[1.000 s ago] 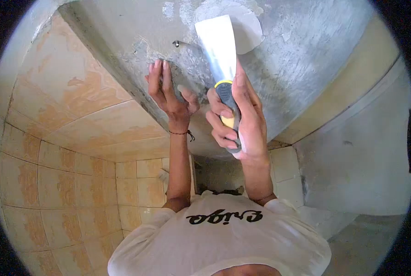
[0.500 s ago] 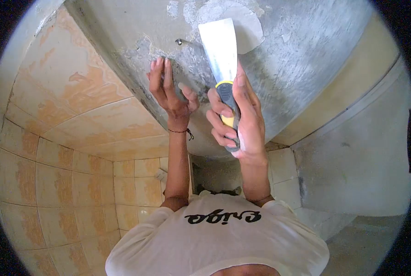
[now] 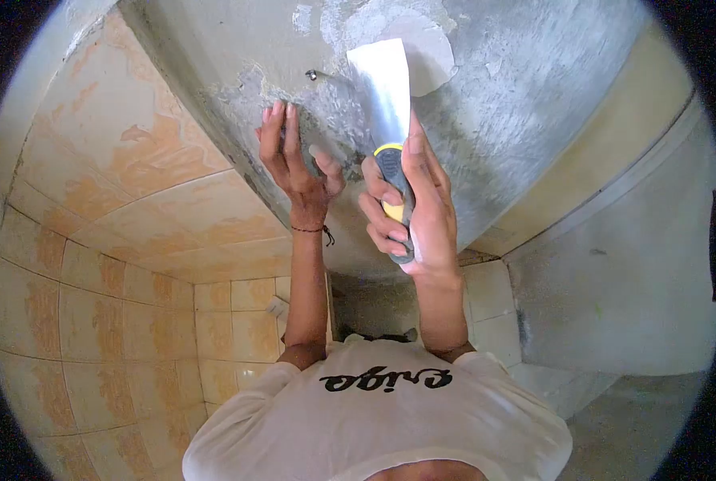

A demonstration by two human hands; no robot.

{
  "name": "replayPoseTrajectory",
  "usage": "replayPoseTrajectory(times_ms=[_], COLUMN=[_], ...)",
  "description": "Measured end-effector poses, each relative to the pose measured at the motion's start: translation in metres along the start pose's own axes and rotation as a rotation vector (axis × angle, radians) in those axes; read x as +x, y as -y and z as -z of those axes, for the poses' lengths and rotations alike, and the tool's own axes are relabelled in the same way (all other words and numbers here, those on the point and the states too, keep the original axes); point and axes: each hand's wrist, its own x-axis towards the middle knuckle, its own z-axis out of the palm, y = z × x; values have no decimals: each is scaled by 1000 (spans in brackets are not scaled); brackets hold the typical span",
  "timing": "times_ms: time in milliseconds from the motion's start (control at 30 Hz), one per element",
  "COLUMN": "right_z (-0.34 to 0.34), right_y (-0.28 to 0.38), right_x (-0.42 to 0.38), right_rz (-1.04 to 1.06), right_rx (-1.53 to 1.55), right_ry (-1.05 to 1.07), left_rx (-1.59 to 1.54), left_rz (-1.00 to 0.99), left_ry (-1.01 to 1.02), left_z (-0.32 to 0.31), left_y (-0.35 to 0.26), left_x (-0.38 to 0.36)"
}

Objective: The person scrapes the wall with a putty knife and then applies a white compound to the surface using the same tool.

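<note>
My right hand (image 3: pixel 422 204) grips a putty knife (image 3: pixel 382 88) by its black and yellow handle, fingers wrapped round it and thumb side up along the blade's base. The broad metal blade points up and overlaps a pale round patch (image 3: pixel 430 56) on the grey plastered wall (image 3: pixel 518 104). To the left, my left hand (image 3: pixel 298 160) has its fingers stretched out, with the fingertips at a rough, flaking edge of the plaster. A dark cord bracelet circles that wrist. Between the two hands, a small metal nail or screw (image 3: pixel 311 75) sticks out of the wall.
Orange-marbled tiles (image 3: pixel 109 305) cover the wall on the left, meeting the plaster along a slanting edge. On the right stands a plain grey panel (image 3: pixel 614 272). My white shirt (image 3: pixel 374 425) with black lettering fills the lower middle.
The putty knife and my right hand have shifted very slightly down and left in the view. My left hand stays at nearly the same spot on the wall.
</note>
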Motion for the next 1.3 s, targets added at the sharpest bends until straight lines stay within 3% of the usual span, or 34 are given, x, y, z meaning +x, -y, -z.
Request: replayPoseTrajectory(times_ms=[1300], right_z=[8], right_y=[-9], right_x=[3], right_rz=[0], right_rx=[103], right_ry=[81], left_rx=[26], left_rz=[6], left_ry=[5], left_z=[3], left_y=[-4], left_x=[3])
